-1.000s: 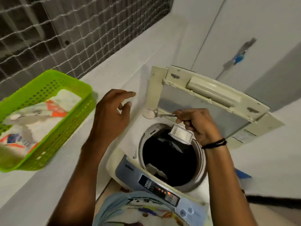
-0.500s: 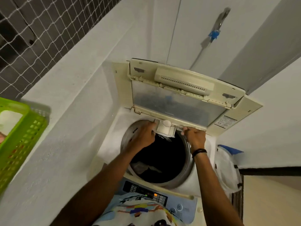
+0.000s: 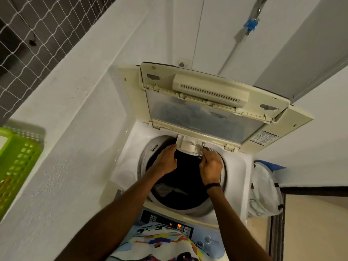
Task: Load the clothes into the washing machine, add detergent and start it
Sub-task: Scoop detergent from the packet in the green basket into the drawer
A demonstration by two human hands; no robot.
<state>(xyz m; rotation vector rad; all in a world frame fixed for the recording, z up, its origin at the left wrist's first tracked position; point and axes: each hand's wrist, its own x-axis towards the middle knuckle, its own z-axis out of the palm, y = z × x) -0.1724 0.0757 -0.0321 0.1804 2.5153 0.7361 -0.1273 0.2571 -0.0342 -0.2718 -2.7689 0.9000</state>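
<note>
The top-loading washing machine [image 3: 128, 166] stands with its lid [image 3: 207, 110] raised against the wall. Dark clothes [image 3: 180, 185] fill the drum. A small white detergent drawer [image 3: 190, 146] sits at the drum's back rim, partly in its slot under the lid hinge, with white powder in it. My left hand [image 3: 165, 161] grips the drawer's left corner with its fingertips. My right hand [image 3: 211, 166] is at the drawer's right front, closed on a thin metal spoon [image 3: 208, 149] whose end shows beside the drawer. The lit control panel [image 3: 169, 223] is nearest me.
A green plastic basket [image 3: 17, 166] rests on the white ledge at the left. A white bag [image 3: 263, 191] hangs right of the machine. A white wall runs along the left side, with a netted window above it. A wall socket [image 3: 182, 63] sits behind the lid.
Both hands have carried the detergent drawer from over the drum to the slot at the back rim. My left hand came off the ledge side onto the drawer.
</note>
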